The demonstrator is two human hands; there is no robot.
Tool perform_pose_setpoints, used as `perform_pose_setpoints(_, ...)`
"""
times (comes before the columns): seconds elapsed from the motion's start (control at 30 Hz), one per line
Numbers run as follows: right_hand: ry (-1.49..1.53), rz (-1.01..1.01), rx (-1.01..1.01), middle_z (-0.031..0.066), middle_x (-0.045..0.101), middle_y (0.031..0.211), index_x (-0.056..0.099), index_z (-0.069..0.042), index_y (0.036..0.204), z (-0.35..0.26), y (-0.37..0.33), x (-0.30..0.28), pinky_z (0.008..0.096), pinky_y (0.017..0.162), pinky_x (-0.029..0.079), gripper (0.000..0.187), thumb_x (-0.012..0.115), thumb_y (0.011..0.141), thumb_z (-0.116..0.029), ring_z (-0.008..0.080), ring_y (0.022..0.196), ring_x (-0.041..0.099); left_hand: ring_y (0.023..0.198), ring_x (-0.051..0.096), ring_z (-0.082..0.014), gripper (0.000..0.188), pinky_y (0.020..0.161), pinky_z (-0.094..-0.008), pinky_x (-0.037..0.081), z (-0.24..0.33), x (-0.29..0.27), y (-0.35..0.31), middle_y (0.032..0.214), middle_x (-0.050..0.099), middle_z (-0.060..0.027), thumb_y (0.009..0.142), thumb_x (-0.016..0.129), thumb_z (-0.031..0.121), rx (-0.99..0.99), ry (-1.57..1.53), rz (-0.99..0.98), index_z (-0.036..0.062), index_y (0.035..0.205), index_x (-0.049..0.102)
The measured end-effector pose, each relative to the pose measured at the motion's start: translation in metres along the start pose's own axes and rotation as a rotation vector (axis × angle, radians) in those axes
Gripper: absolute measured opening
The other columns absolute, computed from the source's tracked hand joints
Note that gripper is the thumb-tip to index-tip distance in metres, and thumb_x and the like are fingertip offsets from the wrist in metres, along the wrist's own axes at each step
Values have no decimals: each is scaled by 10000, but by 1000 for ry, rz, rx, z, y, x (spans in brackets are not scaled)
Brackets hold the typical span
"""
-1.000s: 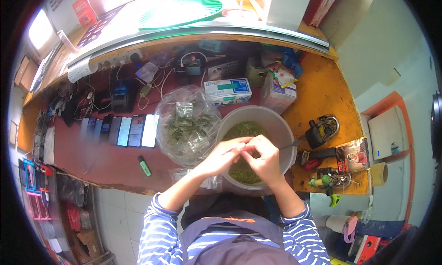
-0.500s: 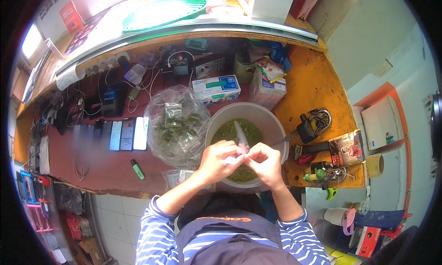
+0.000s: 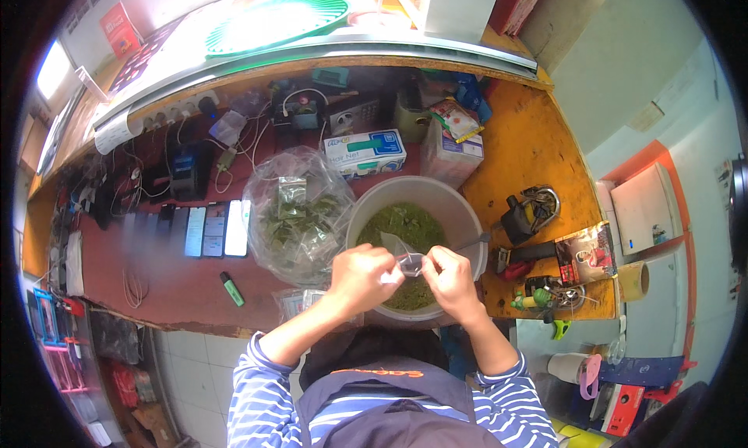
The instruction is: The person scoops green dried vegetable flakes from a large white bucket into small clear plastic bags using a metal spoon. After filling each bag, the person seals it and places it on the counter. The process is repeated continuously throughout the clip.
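Observation:
Both my hands are over a white plastic tub (image 3: 466,214) part-filled with finely chopped dry green leaves (image 3: 417,220). Between them they stretch the mouth of a small clear plastic bag (image 3: 410,264). My left hand (image 3: 361,278) is closed on its left edge, fingers curled. With thumb and fingertips my right hand (image 3: 453,283) pinches the opposite edge. Whether the bag holds anything cannot be made out. Left of the tub is a large clear bag (image 3: 263,249) with small clear packets of green leaves inside.
Behind the tub stand a hair net box (image 3: 365,152) and a white carton (image 3: 452,158). Several phones (image 3: 214,231) and a green marker (image 3: 232,288) lie at left. A padlock (image 3: 538,213) and a dark pouch (image 3: 586,255) are on the wooden ledge at right.
My hands have moved slightly apart, and the small bag's mouth is pulled wider between them. My left hand has shifted a little left.

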State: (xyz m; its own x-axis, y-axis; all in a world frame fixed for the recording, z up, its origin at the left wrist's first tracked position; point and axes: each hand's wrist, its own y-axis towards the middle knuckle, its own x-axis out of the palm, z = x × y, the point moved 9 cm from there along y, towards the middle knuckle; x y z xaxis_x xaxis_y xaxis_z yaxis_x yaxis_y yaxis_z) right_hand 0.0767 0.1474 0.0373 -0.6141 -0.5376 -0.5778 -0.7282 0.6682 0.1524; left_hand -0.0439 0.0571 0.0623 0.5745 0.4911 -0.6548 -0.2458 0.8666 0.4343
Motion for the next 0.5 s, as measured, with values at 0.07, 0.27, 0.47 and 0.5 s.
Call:
perform_pose_setpoints(0.07, 352, -158, 325, 39, 660, 817, 565, -17, 768, 22, -9, 12, 232, 534, 487, 163, 596, 920, -67, 86, 713, 630, 618, 631, -257, 207, 543, -384, 473, -6, -10, 9, 631, 606, -54, 756, 764, 287, -105, -75, -79, 107, 798, 669)
perform_pose_setpoints(0.27, 324, -222, 215, 80, 658, 958, 671, -8, 921, 10, -6, -4, 248, 560, 494, 131, 673, 794, 24, 95, 679, 638, 660, 634, -241, 426, 582, -371, 505, -18, 6, 7, 695, 630, -48, 709, 797, 329, 138, 123, -145, 154, 1077, 670)
perform_pose_setpoints(0.47, 24, -90, 51, 90, 603, 948, 700, -37, 916, -29, 0, -15, 287, 648, 501, 182, 739, 738, -47, 152, 708, 621, 687, 590, -215, 547, 602, -349, 504, 21, 13, 10, 772, 612, -7, 615, 845, 311, 264, 39, -55, 163, 1107, 656)
perform_pose_setpoints(0.5, 38, -54, 33, 93, 595, 951, 701, -41, 911, -29, 0, -17, 297, 672, 505, 187, 750, 732, -63, 168, 731, 622, 694, 592, -215, 525, 606, -345, 506, 17, 9, 11, 774, 606, -7, 610, 846, 305, 246, 60, -13, 164, 1083, 665)
